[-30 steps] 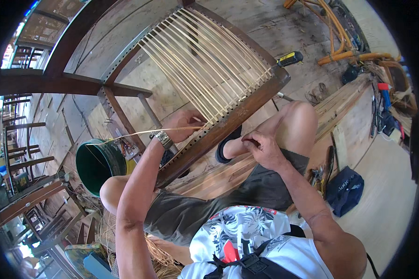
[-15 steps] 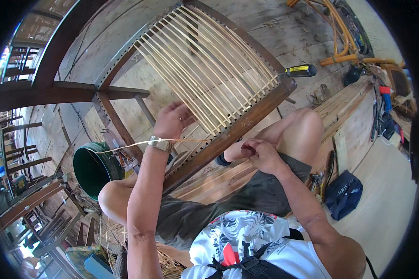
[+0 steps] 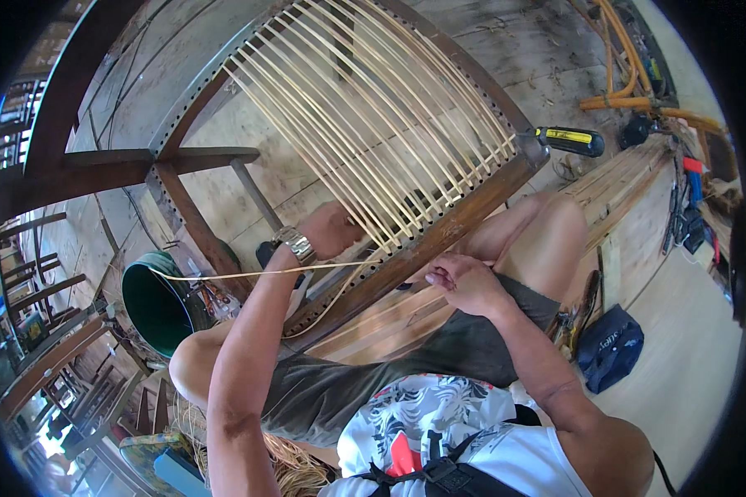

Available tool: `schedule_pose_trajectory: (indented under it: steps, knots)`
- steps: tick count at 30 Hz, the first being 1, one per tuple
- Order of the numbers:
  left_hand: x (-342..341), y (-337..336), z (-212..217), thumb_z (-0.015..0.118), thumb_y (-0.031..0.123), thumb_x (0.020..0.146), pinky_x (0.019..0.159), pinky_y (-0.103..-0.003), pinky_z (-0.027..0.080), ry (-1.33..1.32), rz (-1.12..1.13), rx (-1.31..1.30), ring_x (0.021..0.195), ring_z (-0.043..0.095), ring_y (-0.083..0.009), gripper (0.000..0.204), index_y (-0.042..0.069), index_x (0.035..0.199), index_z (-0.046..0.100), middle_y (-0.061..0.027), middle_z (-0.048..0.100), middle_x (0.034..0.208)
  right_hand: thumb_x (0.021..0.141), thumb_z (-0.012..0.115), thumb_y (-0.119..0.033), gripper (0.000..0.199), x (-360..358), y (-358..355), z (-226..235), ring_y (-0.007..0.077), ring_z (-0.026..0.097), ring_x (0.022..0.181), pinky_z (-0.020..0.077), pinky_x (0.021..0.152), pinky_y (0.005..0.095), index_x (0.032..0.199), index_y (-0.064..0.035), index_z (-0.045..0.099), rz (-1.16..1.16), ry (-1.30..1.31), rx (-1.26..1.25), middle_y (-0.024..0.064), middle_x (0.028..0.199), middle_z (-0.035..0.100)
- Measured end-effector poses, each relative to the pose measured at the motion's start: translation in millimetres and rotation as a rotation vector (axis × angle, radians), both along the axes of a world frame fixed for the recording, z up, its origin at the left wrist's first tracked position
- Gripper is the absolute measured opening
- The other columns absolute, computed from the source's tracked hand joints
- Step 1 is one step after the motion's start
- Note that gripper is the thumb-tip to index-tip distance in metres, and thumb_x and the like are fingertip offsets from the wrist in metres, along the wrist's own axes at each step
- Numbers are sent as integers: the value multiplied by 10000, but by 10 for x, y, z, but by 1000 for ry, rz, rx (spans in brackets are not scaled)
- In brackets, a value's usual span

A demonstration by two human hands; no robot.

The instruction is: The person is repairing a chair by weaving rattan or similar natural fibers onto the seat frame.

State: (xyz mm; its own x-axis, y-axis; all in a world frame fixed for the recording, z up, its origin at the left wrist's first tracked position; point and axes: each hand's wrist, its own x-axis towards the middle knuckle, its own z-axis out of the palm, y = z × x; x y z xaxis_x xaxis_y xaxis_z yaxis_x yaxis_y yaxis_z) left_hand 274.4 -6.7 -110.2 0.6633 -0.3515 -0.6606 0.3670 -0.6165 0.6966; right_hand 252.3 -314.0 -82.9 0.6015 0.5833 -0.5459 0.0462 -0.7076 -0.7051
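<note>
A dark wooden chair frame (image 3: 419,242) with a row of small holes lies tilted over my lap. Pale cane strands (image 3: 381,108) run in parallel lines across its opening. My left hand (image 3: 333,232), with a metal watch at the wrist, is closed at the edge of the strands, inside the frame; its fingertips are partly hidden. My right hand (image 3: 466,283) rests by my knee just outside the near rail, fingers curled together, and what they may hold cannot be seen. A loose cane strand (image 3: 265,271) crosses my left forearm to the near rail, where a slack loop hangs.
A screwdriver-like tool (image 3: 570,140) with a yellow and black handle stands in the frame's right corner. At left is a dark green bucket (image 3: 133,311). A dark blue bag (image 3: 612,348) lies at right, near wooden planks (image 3: 630,186). Chair frames crowd the far left.
My left hand has moved down toward the near rail, and its fingers have closed. The frame has shifted slightly in view. A slack cane loop now shows along the near rail.
</note>
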Motion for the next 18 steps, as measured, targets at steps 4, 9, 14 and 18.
schedule_pose_trajectory:
  steps: [4,9,14,18]
  knots:
    - [-25,5,282,629,156,937,801,-299,521,291,124,-324,877,629,-109,275,58,1186,691,-14,726,998,935,631,-236,189,-25,-28,-61,311,639,834,507,744,417,981,-54,644,70,-79,-34,127,886,642]
    - [-112,-4,362,613,108,961,858,-263,509,383,247,-638,931,622,-94,254,-5,1180,675,-10,718,1032,934,627,-246,201,-47,-32,-110,331,647,872,514,778,441,939,-45,615,88,-141,-2,132,913,645]
    - [-206,10,321,608,128,967,892,-259,496,390,325,-745,973,618,-99,281,-33,1192,658,-47,709,1066,935,625,-247,201,-39,-39,-116,342,652,880,519,781,448,949,-46,618,76,-79,-57,135,936,653]
    - [-101,1,400,601,106,949,909,-271,492,371,249,-687,985,621,-118,297,-14,1215,653,-43,708,1087,940,617,-267,220,-34,-35,-127,341,652,910,518,792,450,965,-49,626,81,-53,-50,137,960,658]
